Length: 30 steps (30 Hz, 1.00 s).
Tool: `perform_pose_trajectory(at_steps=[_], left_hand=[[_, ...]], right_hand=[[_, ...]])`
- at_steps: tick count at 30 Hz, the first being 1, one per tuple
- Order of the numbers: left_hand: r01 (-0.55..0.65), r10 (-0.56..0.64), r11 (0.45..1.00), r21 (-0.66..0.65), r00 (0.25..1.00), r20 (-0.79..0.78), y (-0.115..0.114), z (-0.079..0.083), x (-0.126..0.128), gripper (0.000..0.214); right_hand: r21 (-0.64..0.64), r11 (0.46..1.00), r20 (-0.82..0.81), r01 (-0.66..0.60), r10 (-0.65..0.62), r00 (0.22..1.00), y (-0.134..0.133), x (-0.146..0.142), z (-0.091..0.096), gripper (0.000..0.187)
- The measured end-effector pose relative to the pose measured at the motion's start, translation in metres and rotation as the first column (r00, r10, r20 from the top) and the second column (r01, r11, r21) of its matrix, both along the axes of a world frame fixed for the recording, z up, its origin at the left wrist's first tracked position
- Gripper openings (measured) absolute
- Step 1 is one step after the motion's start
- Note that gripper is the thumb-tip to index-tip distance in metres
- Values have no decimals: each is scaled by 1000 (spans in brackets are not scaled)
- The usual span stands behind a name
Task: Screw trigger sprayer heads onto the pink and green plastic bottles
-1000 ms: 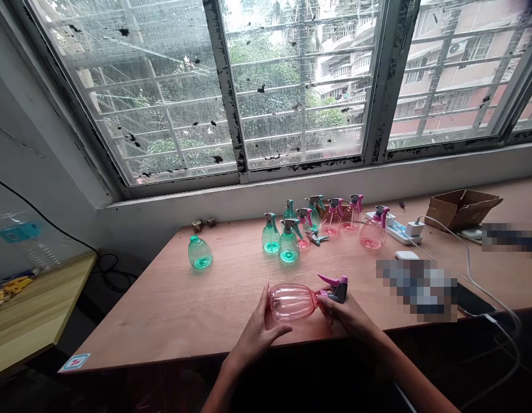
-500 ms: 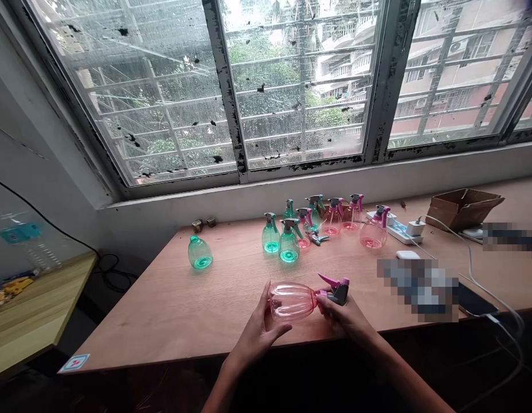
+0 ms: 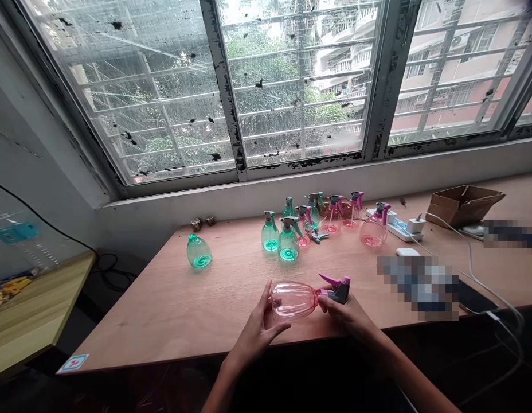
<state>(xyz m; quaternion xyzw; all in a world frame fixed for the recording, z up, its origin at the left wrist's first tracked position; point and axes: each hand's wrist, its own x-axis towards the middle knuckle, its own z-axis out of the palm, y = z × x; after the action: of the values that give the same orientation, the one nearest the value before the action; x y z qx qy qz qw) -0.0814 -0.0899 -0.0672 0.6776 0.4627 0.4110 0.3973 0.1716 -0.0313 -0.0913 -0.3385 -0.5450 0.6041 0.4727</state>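
A clear pink spray bottle (image 3: pixel 292 300) lies sideways in the air between my hands, just above the table's front edge. Its base points left, and its pink and dark grey spray head (image 3: pixel 338 289) points right. My left hand (image 3: pixel 261 330) is wrapped round the base end, thumb below and fingers behind. At the neck, my right hand (image 3: pixel 345 310) grips the collar under the spray head with thumb and fingers. Beyond them stand several green spray bottles (image 3: pixel 288 244) and several pink ones (image 3: pixel 373 229). A green bottle without a spray head (image 3: pixel 199 252) stands apart on the left.
A wooden table (image 3: pixel 163 310) stretches below a wide window. Toward the right are a power strip (image 3: pixel 403 230) with cables, an open cardboard box (image 3: pixel 464 206), a white case (image 3: pixel 407 252) and a phone (image 3: pixel 476 299). A second table (image 3: pixel 72 287) stands at left.
My hands and the pink spray bottle have shifted very slightly to the right in view. The grip of both hands is the same, and the view has tilted a little.
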Motion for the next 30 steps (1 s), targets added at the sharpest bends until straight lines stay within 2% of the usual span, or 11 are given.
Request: perform_pose_trajectory(at_steps=[6,10,21,26,30], left_hand=[[-8,8,999,-31,1000,10,-2,0,0,106],[-5,6,999,-52,1000,19,-2,0,-1,98],[-17,16,1000,-19,999,-29,-2,-4,-2,107],[-14,14,999,-34,1000,3,-2,-3,-2,95],[-37,38,999,16,999,-27,0,-4,0,100]], right_hand=[[-20,1000,8,-14,14,1000,1,0,1,39],[-17,1000,3,-21,22,1000,0,0,0,39],[-71,997,-75,-40,35,997,-1,-2,-3,41],[-83,996,-91,-42,34,995,-2,-2,-3,41],[-114,993,-91,-25,15,996,-3,-3,-1,46]])
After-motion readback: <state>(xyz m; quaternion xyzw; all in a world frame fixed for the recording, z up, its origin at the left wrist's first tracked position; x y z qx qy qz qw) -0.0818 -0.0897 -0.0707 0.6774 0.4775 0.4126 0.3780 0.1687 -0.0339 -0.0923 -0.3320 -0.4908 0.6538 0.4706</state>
